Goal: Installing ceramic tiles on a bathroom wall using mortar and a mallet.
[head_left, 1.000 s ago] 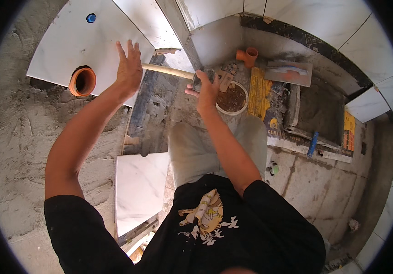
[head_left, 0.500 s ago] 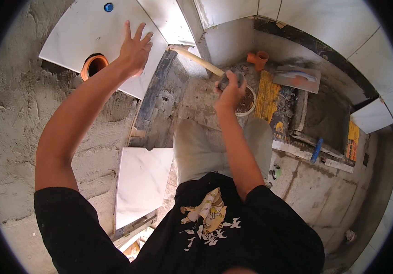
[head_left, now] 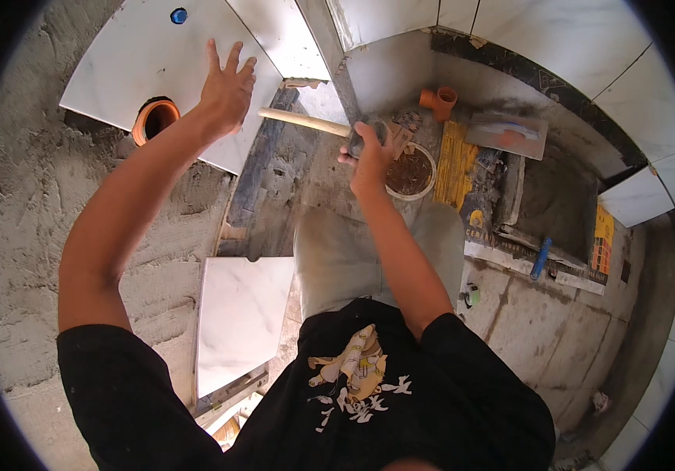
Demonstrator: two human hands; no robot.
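My left hand [head_left: 226,93] lies with fingers spread on a large white marbled wall tile [head_left: 137,67]. An orange pipe end [head_left: 138,124] comes through a notch at the tile's lower edge, and a blue plug [head_left: 179,16] sits in a hole higher up. My right hand [head_left: 370,161] grips a mallet by its dark head, its pale wooden handle [head_left: 302,118] pointing left. The handle's tip is near the tile's right edge; I see a gap between them.
Beyond my knees stands a round bucket [head_left: 430,182] with brownish contents. To its right are an orange pipe fitting [head_left: 439,102], a trowel [head_left: 510,135], a mortar tray [head_left: 557,200] and a blue-handled tool [head_left: 541,259]. A cut white tile [head_left: 243,314] leans by my left side.
My right hand has swung the mallet left and slightly down, its handle now more level. My left hand stays spread on the tile.
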